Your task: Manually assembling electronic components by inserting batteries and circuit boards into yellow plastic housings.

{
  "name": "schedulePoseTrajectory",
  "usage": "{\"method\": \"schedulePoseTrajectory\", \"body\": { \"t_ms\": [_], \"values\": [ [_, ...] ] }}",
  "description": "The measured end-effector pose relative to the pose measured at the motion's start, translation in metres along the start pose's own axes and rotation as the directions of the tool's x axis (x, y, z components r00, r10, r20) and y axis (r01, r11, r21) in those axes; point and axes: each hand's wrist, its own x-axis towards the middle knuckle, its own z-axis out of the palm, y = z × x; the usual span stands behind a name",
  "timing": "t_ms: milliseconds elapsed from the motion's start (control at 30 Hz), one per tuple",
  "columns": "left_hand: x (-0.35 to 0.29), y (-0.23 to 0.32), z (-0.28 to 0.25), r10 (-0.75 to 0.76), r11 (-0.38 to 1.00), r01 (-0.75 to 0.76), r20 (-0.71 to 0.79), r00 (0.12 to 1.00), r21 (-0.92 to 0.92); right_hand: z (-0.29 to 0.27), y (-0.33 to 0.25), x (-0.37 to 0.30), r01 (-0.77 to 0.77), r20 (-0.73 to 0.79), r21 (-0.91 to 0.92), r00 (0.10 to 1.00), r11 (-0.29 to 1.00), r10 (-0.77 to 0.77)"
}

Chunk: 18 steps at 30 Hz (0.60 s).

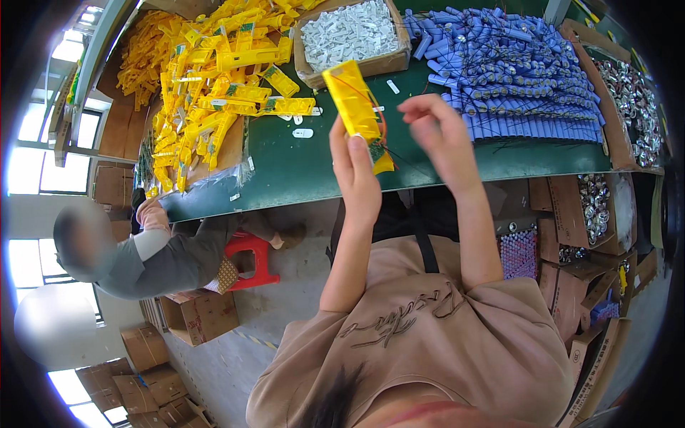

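Observation:
My left hand (354, 167) is closed around a yellow plastic housing (352, 96), held tilted above the near edge of the green table. A red wire (382, 121) loops along the housing's right side, and a small green circuit board (376, 150) shows near its lower end. To the right of it, my right hand (444, 139) is raised with fingers bent and apart, slightly blurred; nothing shows in it. A thin black wire runs below, between the two hands. Beyond my right hand lie stacked blue cylindrical battery cells (506, 78) with dark wires.
Yellow housings (214, 85) are heaped on the table's left. A cardboard box (403, 57) of small white parts stands at the back, beside loose white pieces (302, 133). Shiny metal parts (635, 107) fill a box at far right. Another person (157, 253) sits at left, near a red stool (253, 262).

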Motion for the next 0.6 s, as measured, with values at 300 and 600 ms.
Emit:
{"method": "schedulePoseTrajectory", "body": {
  "t_ms": [300, 600],
  "values": [
    [-0.004, 0.001, 0.012, 0.054, 0.993, -0.054, 0.007, 0.999, 0.106, 0.034, 0.001, -0.009, 0.190, -0.104, -0.435, 0.960, 0.880, -0.259],
    [0.025, 0.005, 0.015, -0.274, 0.882, 0.250, -0.004, 0.962, -0.400, 0.052, 0.028, -0.007, 0.327, -0.130, -0.596, 0.862, 0.733, -0.490]
  ]
}}
